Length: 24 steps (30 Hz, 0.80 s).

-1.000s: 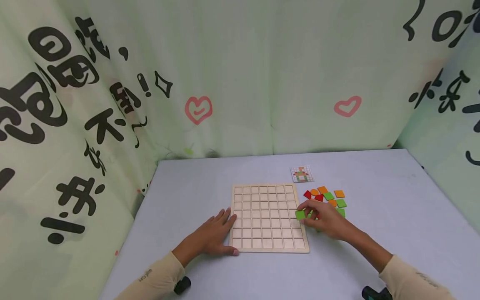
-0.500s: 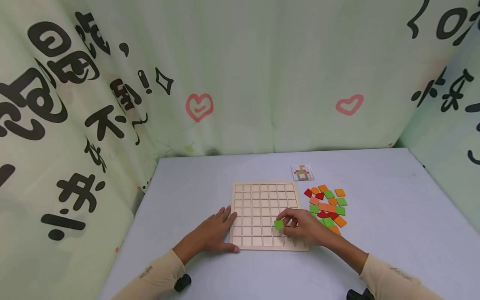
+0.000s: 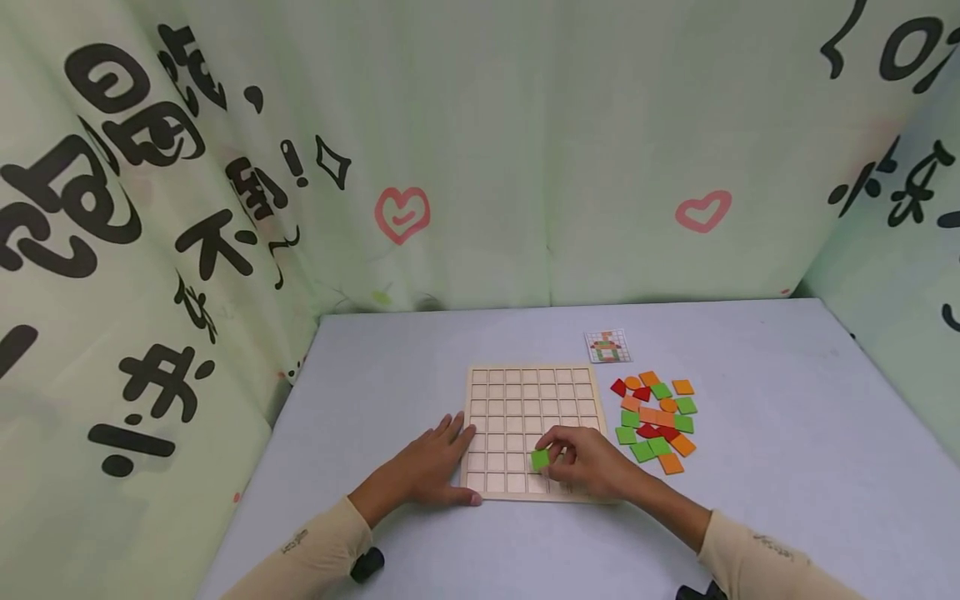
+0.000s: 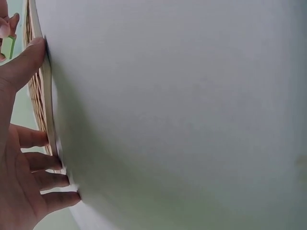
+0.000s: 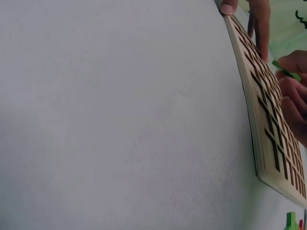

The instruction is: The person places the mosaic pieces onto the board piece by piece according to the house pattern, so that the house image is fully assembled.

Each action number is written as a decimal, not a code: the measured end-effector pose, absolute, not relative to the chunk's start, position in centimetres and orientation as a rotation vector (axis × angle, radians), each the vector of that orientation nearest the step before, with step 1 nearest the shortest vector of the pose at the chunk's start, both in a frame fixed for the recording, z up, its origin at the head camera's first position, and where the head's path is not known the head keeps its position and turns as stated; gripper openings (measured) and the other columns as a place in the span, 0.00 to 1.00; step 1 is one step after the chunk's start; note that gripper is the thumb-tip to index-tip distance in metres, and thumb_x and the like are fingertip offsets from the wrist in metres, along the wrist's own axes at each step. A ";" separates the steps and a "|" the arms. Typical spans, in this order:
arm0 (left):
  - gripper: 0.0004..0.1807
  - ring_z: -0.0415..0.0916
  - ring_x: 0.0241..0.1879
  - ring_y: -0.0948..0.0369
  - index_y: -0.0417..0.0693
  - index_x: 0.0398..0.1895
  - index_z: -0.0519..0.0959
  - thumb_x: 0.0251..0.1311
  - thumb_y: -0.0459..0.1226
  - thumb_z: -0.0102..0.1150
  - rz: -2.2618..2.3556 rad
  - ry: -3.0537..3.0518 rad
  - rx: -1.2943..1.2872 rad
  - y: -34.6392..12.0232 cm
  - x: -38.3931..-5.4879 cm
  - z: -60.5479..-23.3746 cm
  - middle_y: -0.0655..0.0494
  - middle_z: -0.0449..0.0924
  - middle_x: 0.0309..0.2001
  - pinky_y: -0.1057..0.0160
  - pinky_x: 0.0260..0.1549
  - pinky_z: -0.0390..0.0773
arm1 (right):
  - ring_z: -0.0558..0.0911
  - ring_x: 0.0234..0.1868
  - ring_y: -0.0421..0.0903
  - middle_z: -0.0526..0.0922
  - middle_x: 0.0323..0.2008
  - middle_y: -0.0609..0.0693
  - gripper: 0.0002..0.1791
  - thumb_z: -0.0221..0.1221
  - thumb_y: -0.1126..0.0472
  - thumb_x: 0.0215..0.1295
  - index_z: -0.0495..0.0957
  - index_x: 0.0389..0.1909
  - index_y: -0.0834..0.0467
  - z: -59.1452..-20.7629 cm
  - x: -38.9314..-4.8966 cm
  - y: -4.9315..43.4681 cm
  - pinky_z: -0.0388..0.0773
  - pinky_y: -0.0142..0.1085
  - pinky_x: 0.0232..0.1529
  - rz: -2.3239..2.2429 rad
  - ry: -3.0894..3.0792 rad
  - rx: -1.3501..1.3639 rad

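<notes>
The right hand (image 3: 587,461) pinches a green tile (image 3: 539,460) in its fingers, the board (image 3: 532,392) below them; the left hand (image 3: 426,468), fingers spread, touches the board's edge.

Curtain (image 3: 480,125) is carrying black lettering (image 3: 161,379), not legible; it is also showing an exclamation mark (image 3: 290,156), star outline (image 3: 333,162) and two red hearts (image 3: 402,217). Sleeves (image 3: 318,554) are bearing dark script (image 3: 295,541), too small to read.
</notes>
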<state>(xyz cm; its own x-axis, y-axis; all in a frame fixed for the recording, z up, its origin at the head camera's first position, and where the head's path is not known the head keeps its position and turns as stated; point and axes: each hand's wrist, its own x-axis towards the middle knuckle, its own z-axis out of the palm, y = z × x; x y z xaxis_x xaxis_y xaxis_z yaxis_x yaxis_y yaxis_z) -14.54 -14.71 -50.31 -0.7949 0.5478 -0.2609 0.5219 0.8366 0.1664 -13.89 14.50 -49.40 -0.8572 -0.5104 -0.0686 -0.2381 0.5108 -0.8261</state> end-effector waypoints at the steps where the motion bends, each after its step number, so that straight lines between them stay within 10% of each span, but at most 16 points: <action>1: 0.58 0.51 0.78 0.43 0.44 0.78 0.56 0.55 0.71 0.56 0.119 2.720 0.813 -14.7 -14.6 -50.4 0.41 0.51 0.79 0.45 0.69 0.65 | 0.77 0.26 0.38 0.82 0.32 0.44 0.13 0.68 0.65 0.60 0.82 0.45 0.55 -49.4 -13.9 14.5 0.76 0.28 0.29 -1.272 2.455 -0.627; 24: 0.58 0.52 0.78 0.46 0.46 0.79 0.56 0.53 0.73 0.54 0.120 2.741 0.792 -14.7 -14.6 -50.2 0.43 0.51 0.80 0.45 0.70 0.63 | 0.76 0.23 0.37 0.81 0.31 0.45 0.14 0.67 0.69 0.59 0.83 0.46 0.57 -49.9 -13.9 12.6 0.76 0.28 0.27 -1.299 2.408 -0.666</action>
<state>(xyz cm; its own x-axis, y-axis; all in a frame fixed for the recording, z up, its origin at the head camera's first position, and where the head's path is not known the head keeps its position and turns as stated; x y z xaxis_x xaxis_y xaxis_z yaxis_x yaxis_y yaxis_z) -14.62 -14.70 -50.23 -0.8085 0.5336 -0.2481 0.5099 0.8458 0.1571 -13.91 12.63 -49.88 -0.8384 -0.5416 -0.0609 -0.2466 0.4767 -0.8438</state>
